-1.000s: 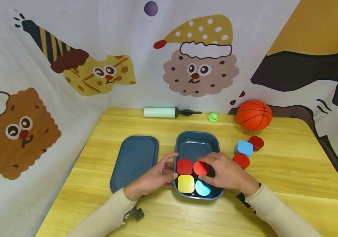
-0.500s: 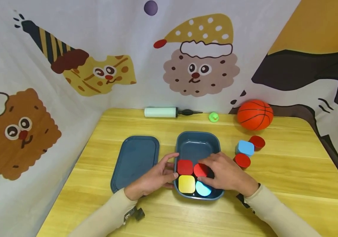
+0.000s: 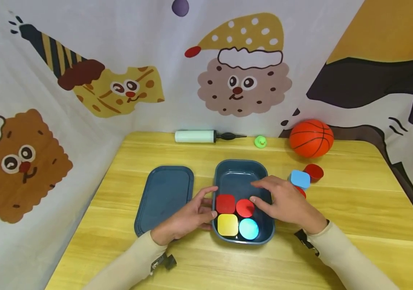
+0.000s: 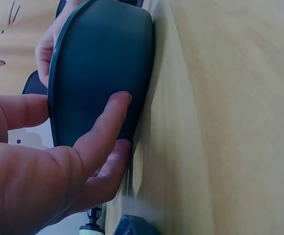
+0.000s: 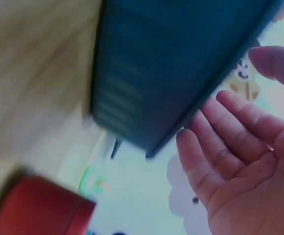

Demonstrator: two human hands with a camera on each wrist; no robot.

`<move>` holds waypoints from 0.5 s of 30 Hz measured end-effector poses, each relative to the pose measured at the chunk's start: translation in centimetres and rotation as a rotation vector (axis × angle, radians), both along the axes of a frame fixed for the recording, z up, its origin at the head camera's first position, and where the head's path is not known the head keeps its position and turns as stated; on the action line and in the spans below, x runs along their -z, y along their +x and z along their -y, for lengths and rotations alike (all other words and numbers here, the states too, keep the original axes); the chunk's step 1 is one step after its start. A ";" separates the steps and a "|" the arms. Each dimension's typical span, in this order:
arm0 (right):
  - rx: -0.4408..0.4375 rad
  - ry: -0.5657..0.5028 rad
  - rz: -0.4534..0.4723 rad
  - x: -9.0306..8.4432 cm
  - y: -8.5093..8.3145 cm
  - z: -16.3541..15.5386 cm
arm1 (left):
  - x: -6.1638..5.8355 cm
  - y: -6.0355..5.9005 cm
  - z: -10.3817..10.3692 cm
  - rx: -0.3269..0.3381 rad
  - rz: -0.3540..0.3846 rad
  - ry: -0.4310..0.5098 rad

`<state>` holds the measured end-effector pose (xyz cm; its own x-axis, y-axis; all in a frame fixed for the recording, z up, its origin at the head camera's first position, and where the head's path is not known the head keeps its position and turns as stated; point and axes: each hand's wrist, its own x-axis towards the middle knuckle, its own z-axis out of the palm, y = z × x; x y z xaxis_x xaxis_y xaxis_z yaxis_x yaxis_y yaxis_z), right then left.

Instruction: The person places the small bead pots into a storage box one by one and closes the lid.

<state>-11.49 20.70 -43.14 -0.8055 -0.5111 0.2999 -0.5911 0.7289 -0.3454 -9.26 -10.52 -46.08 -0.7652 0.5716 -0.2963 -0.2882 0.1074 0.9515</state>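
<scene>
Left hand [image 3: 191, 215] on the box [image 3: 240, 164], right hand [image 3: 289, 201] spread above

The person's left hand touches the box's left wall, fingers apart. The right hand reaches over the right rim, thumb and fingers spread; whether its thumb touches a block is unclear. Between the 2 hands, nearest in the box, lie a yellow block [image 3: 228, 224] and a blue disc [image 3: 248, 228]; behind them, a red block [image 3: 226, 204] and a red disc [image 3: 244, 208]. A lid [image 3: 164, 199] lies left of the left hand. Beyond the right hand are 2 red cylinders [image 3: 314, 172] and a light-blue block [image 3: 300, 179]. Farthest past the hands are a pump [image 3: 195, 136], a green duck [image 3: 260, 141] and, rightward, a ball [image 3: 311, 138].
</scene>
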 end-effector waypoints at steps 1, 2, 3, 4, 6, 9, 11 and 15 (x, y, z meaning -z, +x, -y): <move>0.013 -0.012 -0.013 -0.1 -0.1 -0.4 | 0.0 0.0 0.0 0.002 0.001 0.001; 0.023 -0.024 -0.024 -0.2 -0.2 -0.8 | 0.0 0.0 0.0 0.004 0.003 0.002; 0.032 -0.036 -0.032 -0.3 -0.4 -1.2 | 0.0 0.0 0.0 0.004 0.003 0.000; 0.042 -0.046 -0.038 -0.4 -0.6 -1.6 | 0.0 0.0 0.0 0.004 0.003 -0.001; 0.063 -0.065 -0.045 -0.6 -0.9 -2.4 | -0.1 0.0 -0.1 0.001 0.000 -0.002; 0.104 -0.094 -0.045 -0.8 -1.3 -3.8 | -0.1 0.0 -0.1 -0.002 0.001 -0.006; 0.137 -0.116 -0.048 -0.8 -1.6 -4.7 | 0.0 0.0 -0.1 0.000 0.003 -0.005; 0.187 -0.157 -0.074 -0.5 -2.3 -6.5 | 0.1 0.0 -0.1 -0.005 0.008 0.005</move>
